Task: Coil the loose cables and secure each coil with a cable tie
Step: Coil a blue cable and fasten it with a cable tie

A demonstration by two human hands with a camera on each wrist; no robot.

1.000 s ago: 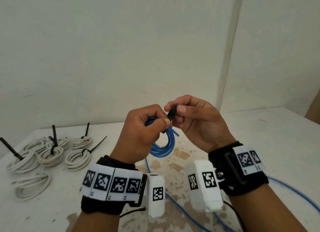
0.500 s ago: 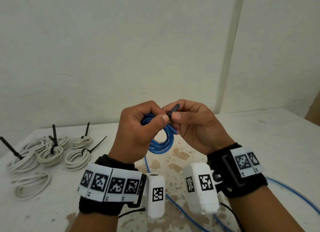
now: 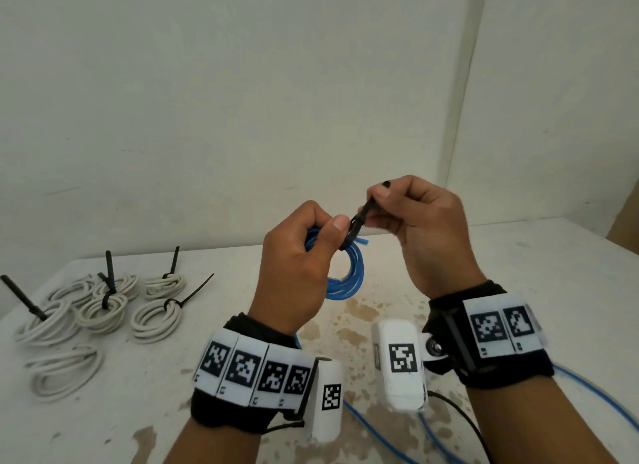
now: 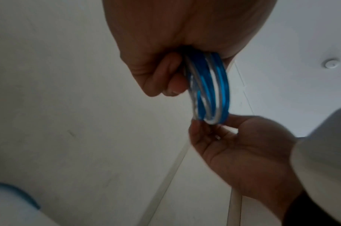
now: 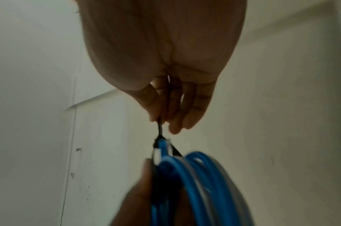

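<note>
A small blue cable coil (image 3: 349, 277) hangs in the air above the white table, gripped at its top by my left hand (image 3: 311, 242). The same blue coil (image 4: 210, 90) runs out from under my curled left fingers in the left wrist view. A black cable tie (image 3: 359, 218) loops around the coil's top. My right hand (image 3: 390, 200) pinches the tie's tail between thumb and forefinger, up and to the right of the coil. In the right wrist view the black tie (image 5: 159, 130) stretches taut from my right fingertips down to the blue coil (image 5: 195, 175).
Several white cable coils (image 3: 100, 311) bound with black ties lie on the table (image 3: 536, 273) at the left; one white coil (image 3: 65, 370) in front shows no tie. Loose blue cable (image 3: 594, 398) trails across the table under my wrists. Walls stand close behind.
My right hand has moved up and to the right with the tie's tail, drawing it out longer from the coil. My left hand keeps its grip on the coil.
</note>
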